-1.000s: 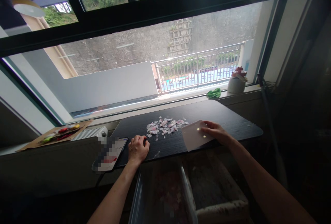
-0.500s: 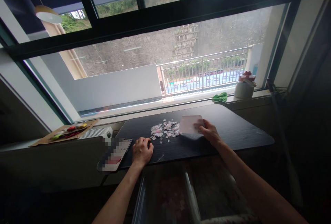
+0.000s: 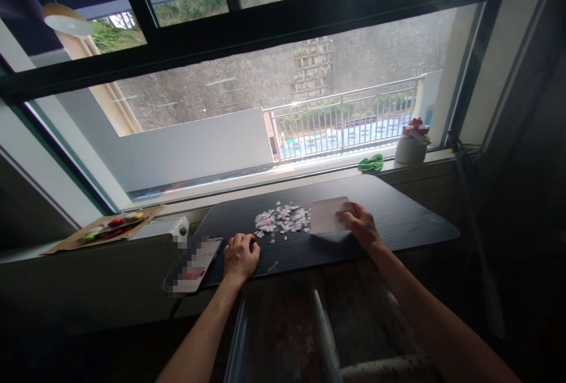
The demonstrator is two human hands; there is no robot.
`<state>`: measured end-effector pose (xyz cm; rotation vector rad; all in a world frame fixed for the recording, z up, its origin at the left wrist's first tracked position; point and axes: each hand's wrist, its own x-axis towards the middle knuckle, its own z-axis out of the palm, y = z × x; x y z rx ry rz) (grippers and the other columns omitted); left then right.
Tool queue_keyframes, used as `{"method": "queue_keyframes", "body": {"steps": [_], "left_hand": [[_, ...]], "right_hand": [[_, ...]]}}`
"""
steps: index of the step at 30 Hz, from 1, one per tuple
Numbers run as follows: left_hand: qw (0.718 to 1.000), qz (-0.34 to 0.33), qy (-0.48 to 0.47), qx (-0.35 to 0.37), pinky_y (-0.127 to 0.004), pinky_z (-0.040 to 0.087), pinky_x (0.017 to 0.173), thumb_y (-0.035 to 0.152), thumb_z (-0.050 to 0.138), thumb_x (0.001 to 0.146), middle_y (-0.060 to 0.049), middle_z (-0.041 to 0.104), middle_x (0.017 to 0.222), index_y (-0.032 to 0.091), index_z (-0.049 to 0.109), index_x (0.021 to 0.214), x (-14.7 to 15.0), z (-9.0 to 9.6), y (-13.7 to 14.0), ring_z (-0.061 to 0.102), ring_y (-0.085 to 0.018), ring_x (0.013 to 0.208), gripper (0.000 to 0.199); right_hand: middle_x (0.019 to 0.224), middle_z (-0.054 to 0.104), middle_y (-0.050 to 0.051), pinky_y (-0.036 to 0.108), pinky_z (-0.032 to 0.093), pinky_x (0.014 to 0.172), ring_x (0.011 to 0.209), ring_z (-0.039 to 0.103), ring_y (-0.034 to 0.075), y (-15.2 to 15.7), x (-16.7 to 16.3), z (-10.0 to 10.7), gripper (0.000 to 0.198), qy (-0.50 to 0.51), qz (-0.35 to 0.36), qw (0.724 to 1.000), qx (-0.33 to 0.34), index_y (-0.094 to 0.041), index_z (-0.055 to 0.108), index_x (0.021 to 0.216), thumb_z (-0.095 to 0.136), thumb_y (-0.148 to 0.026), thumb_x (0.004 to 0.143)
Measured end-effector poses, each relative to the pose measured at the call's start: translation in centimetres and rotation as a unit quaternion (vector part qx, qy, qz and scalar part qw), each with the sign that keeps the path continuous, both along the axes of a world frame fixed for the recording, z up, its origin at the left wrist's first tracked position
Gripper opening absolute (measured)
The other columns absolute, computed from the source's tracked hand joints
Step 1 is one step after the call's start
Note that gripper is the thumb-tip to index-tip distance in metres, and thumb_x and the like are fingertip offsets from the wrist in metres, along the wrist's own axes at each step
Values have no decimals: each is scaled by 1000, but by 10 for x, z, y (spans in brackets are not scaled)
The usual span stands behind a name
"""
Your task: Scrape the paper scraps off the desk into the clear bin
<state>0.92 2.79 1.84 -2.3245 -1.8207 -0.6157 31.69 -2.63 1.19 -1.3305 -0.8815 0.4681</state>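
Note:
A loose pile of small white and pinkish paper scraps (image 3: 283,219) lies on the dark table (image 3: 398,212). At the pile's right edge, a pale flat rectangular card (image 3: 327,215) stands tilted over the tabletop. My right hand (image 3: 361,225) grips its right end between thumb and fingers. My left hand (image 3: 241,256) rests on the table's near edge, left of the scraps. Its fingers are bent, with a dark gap between thumb and forefinger, and I see nothing held there. Below the near edge, a clear-walled bin (image 3: 319,318) has blurred pale scraps in it.
A phone (image 3: 197,268) lies at the table's left corner. Farther left are brown paper (image 3: 152,215) with colourful items on it and a white heater (image 3: 165,228). The windowsill bears a green cloth (image 3: 371,163) and a white jar (image 3: 411,148) with a red top. A pole (image 3: 475,218) leans right.
The whole view has shifted slightly. My right hand still holds the card beside the scraps, with little movement, and my left hand keeps its place on the table edge.

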Motion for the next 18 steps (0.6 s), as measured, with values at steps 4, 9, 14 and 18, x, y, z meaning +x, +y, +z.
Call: {"method": "queue_keyframes", "body": {"steps": [4, 9, 14, 18], "left_hand": [[1000, 1, 0, -5, -36, 43, 89, 27, 44, 84, -9, 61, 107, 19, 65, 103, 0, 1, 0, 54, -25, 104, 29], [1000, 1, 4, 4, -35, 44, 87, 27, 45, 84, -8, 62, 106, 20, 65, 101, 0, 0, 1, 55, -24, 102, 27], [1000, -1, 0, 6, -36, 44, 87, 26, 46, 84, -8, 62, 105, 20, 65, 101, 0, -1, 1, 55, -24, 102, 26], [1000, -1, -4, 4, -37, 44, 89, 26, 45, 84, -9, 61, 106, 19, 65, 102, 0, -2, 2, 54, -25, 103, 28]], "right_hand": [[75, 66, 2, 27, 48, 55, 65, 60, 17, 2, 5, -5, 33, 16, -39, 999, 5, -19, 65, 93, 59, -32, 62], [71, 65, 1, 25, 47, 52, 61, 59, 17, 1, 3, -3, 30, 25, -6, 1000, -7, -18, 66, 88, 58, -29, 61], [72, 67, 2, 26, 48, 54, 64, 61, 17, 1, 3, -3, 31, 34, -37, 999, 6, -17, 67, 88, 59, -30, 61], [68, 66, 0, 25, 46, 53, 60, 60, 16, -2, -1, 0, 31, 28, -8, 1000, -1, -17, 68, 86, 58, -29, 59]]}}
